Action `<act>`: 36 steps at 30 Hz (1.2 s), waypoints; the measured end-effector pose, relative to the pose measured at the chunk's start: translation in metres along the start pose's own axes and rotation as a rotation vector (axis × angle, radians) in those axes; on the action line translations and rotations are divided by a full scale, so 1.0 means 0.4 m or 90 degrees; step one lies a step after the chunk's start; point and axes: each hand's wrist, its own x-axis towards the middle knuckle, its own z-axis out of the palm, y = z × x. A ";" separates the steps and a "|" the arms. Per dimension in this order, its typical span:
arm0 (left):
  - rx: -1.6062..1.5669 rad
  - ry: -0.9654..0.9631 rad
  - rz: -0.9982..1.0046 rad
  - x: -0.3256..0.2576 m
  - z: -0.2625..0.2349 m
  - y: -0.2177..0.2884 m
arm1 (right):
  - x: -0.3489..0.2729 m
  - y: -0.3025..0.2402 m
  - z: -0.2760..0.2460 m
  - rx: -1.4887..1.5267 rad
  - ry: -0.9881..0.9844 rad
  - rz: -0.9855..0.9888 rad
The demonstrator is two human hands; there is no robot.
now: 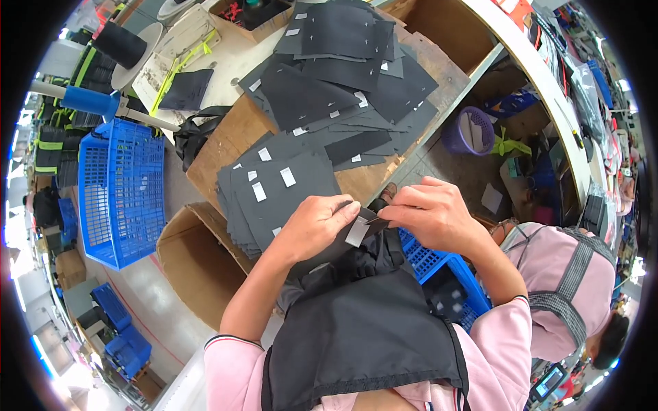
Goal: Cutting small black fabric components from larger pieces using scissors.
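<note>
Over my lap I hold a dark grey fabric panel [330, 252] by its upper edge. A white label [357, 232] hangs near that edge, between my hands. My left hand [317, 225] is closed on the panel, with thumb and forefinger pinching it. Opposite, my right hand [433, 214] pinches the panel's edge right beside the label; whether a small tool is in those fingers I cannot make out. Just past my left hand, a stack of dark grey panels with white labels [295, 164] lies on the wooden table [219, 144].
Farther back, more dark panels [343, 31] lie in overlapping piles. A blue crate [123, 192] and an open cardboard box [199, 260] stand to the left. On the right are a blue basket [445, 264], a purple bin [469, 130] and a person in pink [548, 294].
</note>
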 end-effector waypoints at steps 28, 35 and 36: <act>0.073 -0.001 -0.021 -0.014 0.000 0.011 | 0.009 -0.026 -0.017 -0.023 -0.028 -0.045; 0.050 -0.011 -0.040 -0.009 -0.007 0.021 | -0.003 -0.044 0.025 0.088 0.086 0.082; 0.051 -0.011 -0.039 -0.009 -0.008 0.016 | 0.000 -0.044 0.030 0.074 0.082 0.084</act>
